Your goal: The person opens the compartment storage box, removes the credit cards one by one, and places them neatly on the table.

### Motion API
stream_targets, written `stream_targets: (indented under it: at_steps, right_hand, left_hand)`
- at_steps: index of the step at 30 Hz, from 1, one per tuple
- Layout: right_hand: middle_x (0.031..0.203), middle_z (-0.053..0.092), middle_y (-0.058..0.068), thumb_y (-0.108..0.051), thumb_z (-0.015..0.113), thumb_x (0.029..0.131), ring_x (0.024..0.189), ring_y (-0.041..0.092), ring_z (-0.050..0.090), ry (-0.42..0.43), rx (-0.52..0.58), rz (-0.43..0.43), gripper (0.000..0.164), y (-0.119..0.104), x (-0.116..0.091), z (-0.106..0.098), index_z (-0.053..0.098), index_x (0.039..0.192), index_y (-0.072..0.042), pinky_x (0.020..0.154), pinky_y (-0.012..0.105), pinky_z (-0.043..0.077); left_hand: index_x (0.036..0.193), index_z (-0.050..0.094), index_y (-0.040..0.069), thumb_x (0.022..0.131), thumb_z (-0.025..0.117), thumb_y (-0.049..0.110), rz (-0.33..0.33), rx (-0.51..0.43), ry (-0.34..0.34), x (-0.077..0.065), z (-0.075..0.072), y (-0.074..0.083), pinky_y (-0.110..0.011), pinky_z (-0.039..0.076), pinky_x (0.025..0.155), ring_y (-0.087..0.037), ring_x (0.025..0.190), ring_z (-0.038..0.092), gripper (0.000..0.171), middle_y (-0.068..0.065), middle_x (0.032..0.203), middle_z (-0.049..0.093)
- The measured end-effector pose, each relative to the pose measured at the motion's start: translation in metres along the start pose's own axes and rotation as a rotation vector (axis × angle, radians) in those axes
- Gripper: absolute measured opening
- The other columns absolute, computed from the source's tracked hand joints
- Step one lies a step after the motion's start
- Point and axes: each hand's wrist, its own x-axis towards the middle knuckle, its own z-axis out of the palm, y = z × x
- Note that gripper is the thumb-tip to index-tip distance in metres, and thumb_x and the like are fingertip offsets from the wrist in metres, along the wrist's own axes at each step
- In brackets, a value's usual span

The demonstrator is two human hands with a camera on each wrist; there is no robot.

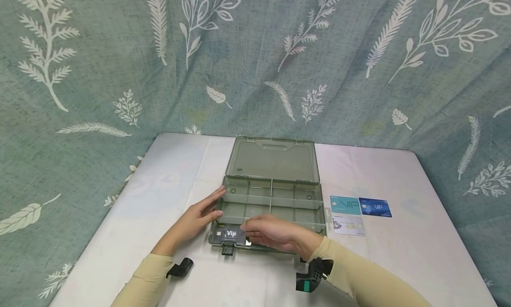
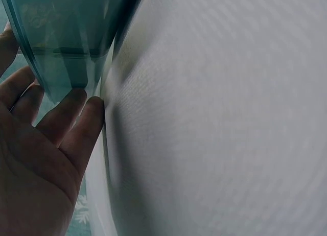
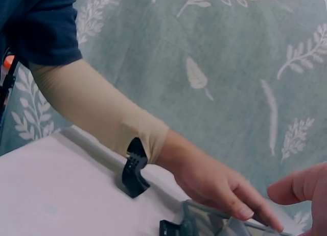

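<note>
A translucent green divided plastic box (image 1: 297, 214) lies with its lid (image 1: 275, 158) folded back. A black "Vip" card (image 1: 225, 235) sits face up in its front left compartment. My right hand (image 1: 271, 231) reaches across the front of the box, its curled fingers gripping the card's right end. The hand covers that end. My left hand (image 1: 197, 218) touches the box's left side with extended fingers. In the left wrist view, its fingertips meet the green side wall (image 2: 66, 37) close to the tabletop. Only part of my right hand (image 3: 304, 192) enters the right wrist view.
To the right of the box lie a teal VIP card (image 1: 345, 205), a blue VIP card (image 1: 375, 207) and a white VIP card (image 1: 348, 225). A black latch (image 1: 228, 250) sticks out at the box's front. Leaf-patterned green cloth (image 1: 247, 76) hangs behind the white table (image 1: 175, 165).
</note>
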Motion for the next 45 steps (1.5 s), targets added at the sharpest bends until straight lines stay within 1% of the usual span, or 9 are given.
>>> stream_targets:
  at_steps: [9,12,14,20,23,27,34,41,45]
  right_hand:
    - [0.155,0.032,0.035,-0.018,0.059,0.099,0.143,0.045,0.038,0.009,-0.015,-0.075,0.072,-0.008,-0.008,0.001,0.025,0.150,0.020,0.121,0.046,0.034]
    - [0.156,0.032,0.034,-0.017,0.058,0.100,0.142,0.043,0.041,0.007,-0.052,-0.111,0.069,-0.010,-0.008,0.002,0.027,0.150,0.019,0.120,0.044,0.036]
    - [0.156,0.033,0.034,-0.017,0.056,0.102,0.142,0.042,0.041,0.002,-0.094,-0.138,0.066,-0.012,-0.008,0.002,0.028,0.150,0.019,0.119,0.045,0.037]
    - [0.148,0.051,0.025,-0.021,0.055,0.106,0.138,0.036,0.048,0.052,-0.291,-0.200,0.056,-0.012,-0.005,0.002,0.040,0.149,0.012,0.117,0.047,0.041]
    - [0.145,0.056,0.021,-0.020,0.055,0.106,0.136,0.034,0.051,0.075,-0.343,-0.218,0.051,-0.011,-0.003,0.002,0.045,0.148,0.009,0.116,0.047,0.043]
    - [0.138,0.061,0.020,-0.017,0.057,0.105,0.129,0.030,0.058,0.098,-0.355,-0.245,0.047,-0.007,0.004,0.002,0.049,0.145,0.007,0.111,0.042,0.049]
    - [0.125,0.068,0.011,-0.016,0.063,0.102,0.111,0.020,0.066,0.135,-0.415,-0.288,0.047,0.002,0.019,0.001,0.053,0.143,0.004,0.097,0.034,0.057]
    - [0.115,0.071,0.003,-0.025,0.067,0.099,0.098,0.009,0.068,0.196,-0.611,-0.345,0.044,0.007,0.031,0.005,0.061,0.138,-0.004,0.083,0.023,0.058]
    - [0.111,0.073,0.002,-0.030,0.071,0.097,0.092,0.005,0.068,0.236,-0.707,-0.363,0.043,0.007,0.035,0.010,0.066,0.133,-0.008,0.079,0.021,0.057]
  left_hand:
    - [0.159,0.037,0.015,0.102,0.064,0.030,-0.003,0.021,0.003,0.001,-0.001,0.001,-0.037,0.034,0.119,-0.024,0.148,0.034,0.065,0.007,0.167,0.024]
    - [0.159,0.037,0.015,0.102,0.064,0.029,-0.005,0.012,0.000,0.001,-0.001,0.001,-0.037,0.034,0.119,-0.024,0.148,0.033,0.064,0.007,0.167,0.024]
    - [0.159,0.037,0.015,0.102,0.064,0.029,-0.007,0.007,-0.003,0.001,-0.001,0.001,-0.038,0.034,0.119,-0.025,0.149,0.033,0.064,0.007,0.168,0.024]
    - [0.160,0.036,0.016,0.103,0.063,0.030,-0.012,0.000,-0.006,0.001,0.000,0.002,-0.040,0.033,0.120,-0.026,0.149,0.032,0.065,0.006,0.168,0.022]
    - [0.160,0.036,0.016,0.103,0.063,0.030,-0.009,0.003,-0.006,0.001,0.000,0.002,-0.040,0.033,0.120,-0.026,0.150,0.031,0.065,0.006,0.168,0.022]
    - [0.160,0.036,0.015,0.103,0.063,0.029,-0.001,0.002,-0.006,0.001,-0.001,0.002,-0.039,0.032,0.120,-0.025,0.150,0.030,0.064,0.005,0.168,0.023]
    - [0.160,0.036,0.014,0.103,0.063,0.027,0.007,-0.003,-0.007,0.001,0.000,0.001,-0.039,0.033,0.120,-0.025,0.151,0.029,0.064,0.000,0.169,0.023]
    - [0.159,0.037,0.015,0.102,0.063,0.027,0.008,0.008,-0.002,0.000,-0.001,0.002,-0.042,0.035,0.119,-0.026,0.149,0.032,0.064,0.004,0.168,0.023]
    - [0.159,0.036,0.015,0.103,0.063,0.026,0.017,0.006,-0.006,0.000,0.000,0.002,-0.041,0.035,0.119,-0.026,0.149,0.033,0.064,0.000,0.168,0.024]
